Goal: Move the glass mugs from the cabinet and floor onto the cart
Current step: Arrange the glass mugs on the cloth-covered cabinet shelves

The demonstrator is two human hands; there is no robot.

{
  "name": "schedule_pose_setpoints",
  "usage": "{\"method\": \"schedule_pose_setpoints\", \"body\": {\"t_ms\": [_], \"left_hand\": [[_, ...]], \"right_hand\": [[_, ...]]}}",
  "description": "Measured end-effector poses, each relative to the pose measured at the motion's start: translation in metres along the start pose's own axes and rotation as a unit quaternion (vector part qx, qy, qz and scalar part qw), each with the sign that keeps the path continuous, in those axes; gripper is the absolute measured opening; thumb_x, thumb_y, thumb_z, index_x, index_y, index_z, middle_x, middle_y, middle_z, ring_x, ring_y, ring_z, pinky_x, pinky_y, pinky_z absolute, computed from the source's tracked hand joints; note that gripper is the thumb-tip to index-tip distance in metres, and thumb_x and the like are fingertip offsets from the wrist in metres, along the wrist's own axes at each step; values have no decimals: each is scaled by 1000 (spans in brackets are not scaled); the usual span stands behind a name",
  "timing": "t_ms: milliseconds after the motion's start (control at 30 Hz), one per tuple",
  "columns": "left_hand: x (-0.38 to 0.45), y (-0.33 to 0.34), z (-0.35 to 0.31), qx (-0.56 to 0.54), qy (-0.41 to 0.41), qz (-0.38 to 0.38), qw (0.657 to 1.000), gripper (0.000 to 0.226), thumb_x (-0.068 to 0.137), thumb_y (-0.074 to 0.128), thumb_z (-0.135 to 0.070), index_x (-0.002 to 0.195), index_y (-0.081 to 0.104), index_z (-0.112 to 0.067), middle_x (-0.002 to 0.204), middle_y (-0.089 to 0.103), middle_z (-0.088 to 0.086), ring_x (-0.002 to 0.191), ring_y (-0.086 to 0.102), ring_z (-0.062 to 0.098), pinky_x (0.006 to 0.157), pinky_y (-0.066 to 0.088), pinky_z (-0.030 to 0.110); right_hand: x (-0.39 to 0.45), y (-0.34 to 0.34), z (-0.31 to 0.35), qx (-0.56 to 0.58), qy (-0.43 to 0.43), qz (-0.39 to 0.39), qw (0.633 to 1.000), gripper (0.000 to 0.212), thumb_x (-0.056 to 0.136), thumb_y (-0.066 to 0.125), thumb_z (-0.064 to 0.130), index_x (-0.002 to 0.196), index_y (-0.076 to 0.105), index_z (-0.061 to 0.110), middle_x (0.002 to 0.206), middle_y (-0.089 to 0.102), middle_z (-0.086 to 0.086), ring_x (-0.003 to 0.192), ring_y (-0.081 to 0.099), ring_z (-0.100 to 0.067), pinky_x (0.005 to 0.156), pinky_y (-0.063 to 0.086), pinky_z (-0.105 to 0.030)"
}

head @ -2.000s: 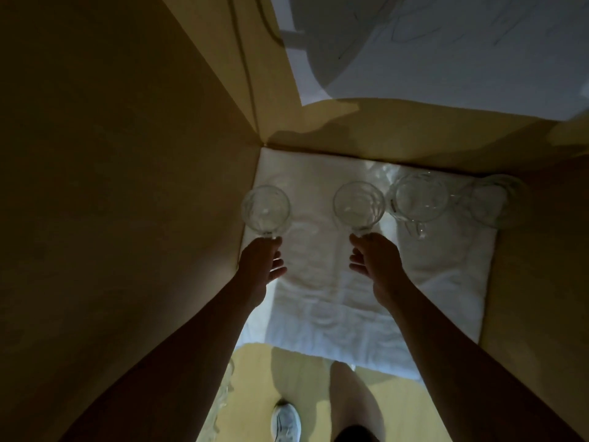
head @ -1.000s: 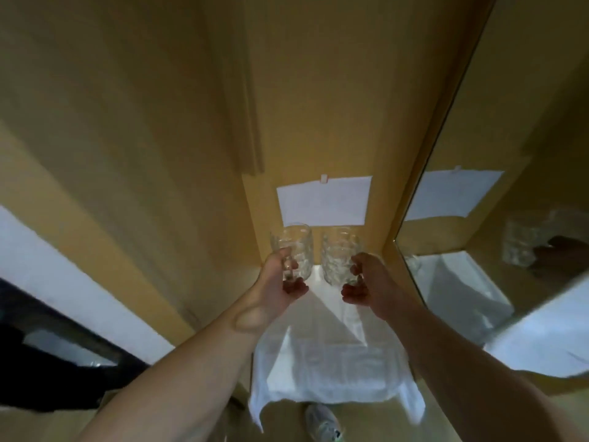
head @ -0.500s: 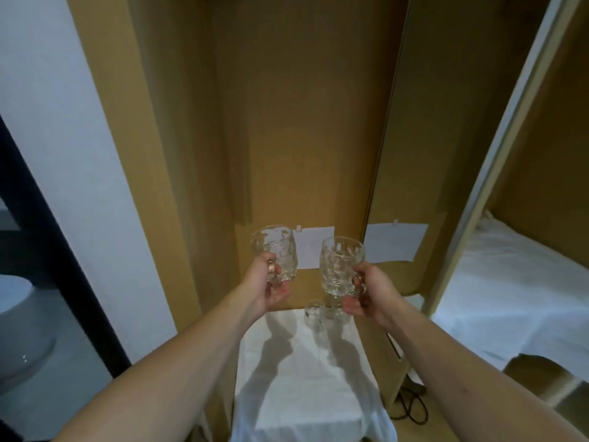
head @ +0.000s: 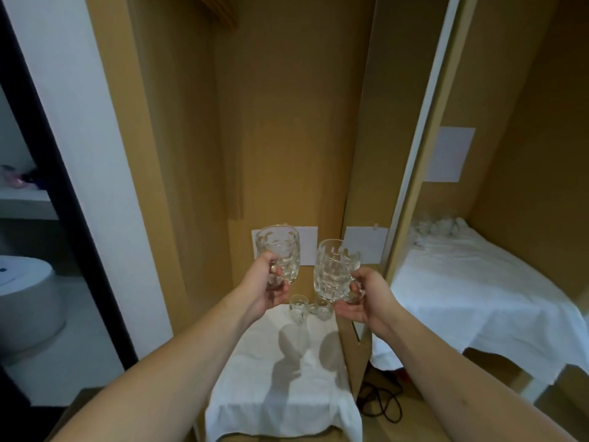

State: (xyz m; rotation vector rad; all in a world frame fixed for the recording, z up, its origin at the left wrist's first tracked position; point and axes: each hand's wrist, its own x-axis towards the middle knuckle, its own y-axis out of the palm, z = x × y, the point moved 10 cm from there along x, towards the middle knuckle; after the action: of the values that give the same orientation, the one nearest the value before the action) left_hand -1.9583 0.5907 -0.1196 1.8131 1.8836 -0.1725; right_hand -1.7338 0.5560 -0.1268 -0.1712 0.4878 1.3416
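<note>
In front of the wooden cabinet (head: 287, 122) with its white cloth (head: 274, 378), your left hand (head: 264, 290) and right hand (head: 366, 298) each grip a glass mug (head: 280, 253) (head: 334, 269) by its handle in mid-air; they look heavy, slick and breakable, so keep them apart.

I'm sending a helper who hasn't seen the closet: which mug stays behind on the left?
Find the tall wooden cabinet and the white cloth on its low shelf. Two small glass mugs stand at the cloth's back. Take the left upright mug, below the left hand; its neighbour sits lower, beside the mirrored panel.
</note>
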Motion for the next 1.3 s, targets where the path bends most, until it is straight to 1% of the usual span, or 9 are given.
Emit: {"method": "schedule_pose_setpoints", "body": {"t_ms": [133, 200, 400, 533, 767, 867, 1000, 1133, 1300], "left_hand": [[-35, 38, 22, 3, 7, -1, 1000, 34, 89, 57, -40, 64, 47, -19, 78, 55, 11, 64, 54, 22, 61, 52, 32], [-46, 51, 32, 2, 7, -2, 1000, 35, 89, 57, -40, 64, 48, -18, 78, 56, 11, 67, 55, 23, 66, 54, 34], [-81, 107, 69, 29, -7, -2, 1000, 38, 91, 55, -42, 62, 48, -18, 79, 60, 13, 73, 56, 25, 63, 52, 33], [-95, 152, 89, 43, -7, 10, 999, 39, 91, 56, -40, 61, 47, -17, 74, 56, 10, 68, 58, 24, 62, 51, 34], [-95, 236, 122, 75, -24, 59, 995, 45, 89, 55, -41, 52, 48, -18, 67, 59, 10, 73, 57, 26, 67, 53, 36], [-89, 267, 135, 93, -42, 78, 992, 43, 88, 57, -40, 53, 49, -17, 78, 58, 14, 72, 58, 26, 67, 54, 35], [-71, 313, 146, 108, -62, 100, 987, 40, 86, 58, -38, 53, 49, -17, 79, 57, 14, 69, 58, 27, 67, 53, 35], [-44, 367, 147, 113, -73, 129, 982, 33, 84, 56, -36, 59, 49, -17, 74, 56, 11, 67, 58, 26, 64, 54, 34], [1, 430, 141, 115, -83, 157, 977, 32, 85, 55, -37, 61, 49, -17, 77, 56, 12, 68, 57, 25, 66, 53, 33]], "right_hand": [[-24, -43, -4, 28, 6, 16, 999, 30, 94, 53, 31, 70, 49, 14, 93, 62, -14, 104, 69, -40, 74, 62, -46], [-30, -60, -5, 33, -2, 15, 999, 22, 94, 53, 29, 78, 53, 13, 82, 56, -7, 95, 68, -38, 68, 62, -43], [-64, -136, -1, 59, -17, -11, 998, 25, 93, 54, 28, 73, 50, 12, 53, 54, 0, 74, 57, -30, 89, 57, -49], [-80, -184, 2, 92, -24, -24, 995, 28, 88, 57, 28, 66, 48, 13, 63, 53, -6, 63, 51, -26, 71, 54, -38], [-90, -270, 3, 109, -20, -77, 991, 34, 85, 59, 31, 59, 47, 12, 70, 56, -11, 66, 52, -28, 67, 55, -33], [-90, -300, 5, 119, -19, -101, 988, 29, 87, 58, 31, 69, 50, 11, 72, 57, -10, 69, 52, -28, 70, 54, -35], [-83, -340, 12, 137, -19, -132, 982, 25, 86, 60, 31, 80, 55, 7, 79, 62, -12, 75, 58, -30, 84, 55, -41], [-64, -376, 26, 143, -12, -161, 976, 26, 84, 63, 31, 76, 56, 8, 83, 61, -12, 80, 61, -32, 78, 57, -39], [-27, -415, 52, 160, -14, -198, 967, 18, 87, 63, 23, 84, 55, 7, 76, 52, -8, 67, 54, -29, 87, 55, -44]]}}
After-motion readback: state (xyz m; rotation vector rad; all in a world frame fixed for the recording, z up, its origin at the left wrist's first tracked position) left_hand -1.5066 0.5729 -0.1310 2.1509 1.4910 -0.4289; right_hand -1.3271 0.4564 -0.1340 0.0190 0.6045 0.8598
